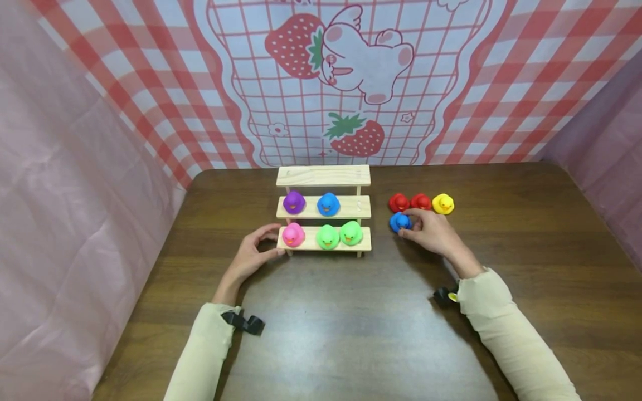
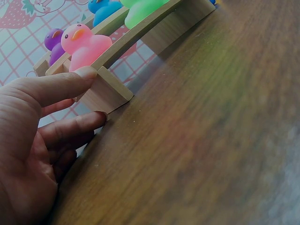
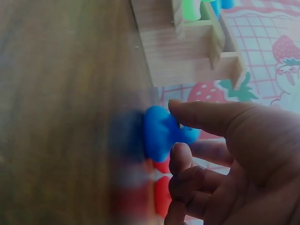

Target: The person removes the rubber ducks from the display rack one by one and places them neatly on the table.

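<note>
My right hand [image 1: 433, 231] pinches a blue rubber duck [image 1: 399, 223] between thumb and fingers, low over the table right of the wooden shelf. In the right wrist view the thumb lies along the blue duck [image 3: 159, 133]. The left hand [image 1: 251, 253] holds the left end of the three-tier wooden shelf [image 1: 323, 176], its thumb [image 2: 86, 74] against the lowest tier's corner. On that tier sit a pink duck [image 1: 293, 235] and two green ducks [image 1: 328, 237]. A purple duck [image 1: 293, 203] and another blue duck [image 1: 328, 204] occupy the middle tier; the top one is bare.
Behind the held duck, two red ducks [image 1: 399, 202] and a yellow duck [image 1: 443, 204] stand in a row on the brown wooden table [image 1: 321, 334]. A red checked cloth [image 1: 426, 67] with strawberries hangs at the back edge. Pink curtains [image 1: 65, 195] flank the table.
</note>
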The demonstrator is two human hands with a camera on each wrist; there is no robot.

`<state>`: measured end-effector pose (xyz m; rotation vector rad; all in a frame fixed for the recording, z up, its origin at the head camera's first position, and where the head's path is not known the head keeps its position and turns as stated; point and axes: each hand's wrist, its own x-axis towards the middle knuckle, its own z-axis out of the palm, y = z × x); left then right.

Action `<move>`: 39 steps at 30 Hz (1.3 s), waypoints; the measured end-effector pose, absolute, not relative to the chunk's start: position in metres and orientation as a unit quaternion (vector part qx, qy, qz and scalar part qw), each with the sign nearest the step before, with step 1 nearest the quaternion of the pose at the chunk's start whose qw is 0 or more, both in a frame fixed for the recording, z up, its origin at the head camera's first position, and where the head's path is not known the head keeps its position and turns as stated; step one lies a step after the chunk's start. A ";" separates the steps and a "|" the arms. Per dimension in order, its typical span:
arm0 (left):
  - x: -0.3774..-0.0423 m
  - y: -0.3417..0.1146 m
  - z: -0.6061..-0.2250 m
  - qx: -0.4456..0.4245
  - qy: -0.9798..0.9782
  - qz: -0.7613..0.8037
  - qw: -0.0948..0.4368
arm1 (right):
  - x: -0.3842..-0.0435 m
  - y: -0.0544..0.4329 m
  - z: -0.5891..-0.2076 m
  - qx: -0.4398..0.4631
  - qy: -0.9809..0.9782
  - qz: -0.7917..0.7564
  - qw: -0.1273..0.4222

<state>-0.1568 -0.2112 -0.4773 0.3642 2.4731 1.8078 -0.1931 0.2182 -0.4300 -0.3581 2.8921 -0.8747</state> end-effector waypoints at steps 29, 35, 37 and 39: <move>-0.157 -0.211 -0.478 0.121 0.802 0.585 0.020 | -0.194 0.146 -0.354 -0.169 0.925 -0.339 -0.017; -0.157 -0.211 -0.478 0.124 0.799 0.587 0.022 | -0.196 0.128 -0.348 -0.180 0.921 -0.345 -0.011; -0.158 -0.211 -0.479 0.124 0.800 0.587 0.023 | -0.197 0.122 -0.348 -0.183 0.920 -0.346 -0.007; -0.157 -0.212 -0.479 0.123 0.800 0.587 0.024 | -0.197 0.117 -0.347 -0.184 0.919 -0.348 0.003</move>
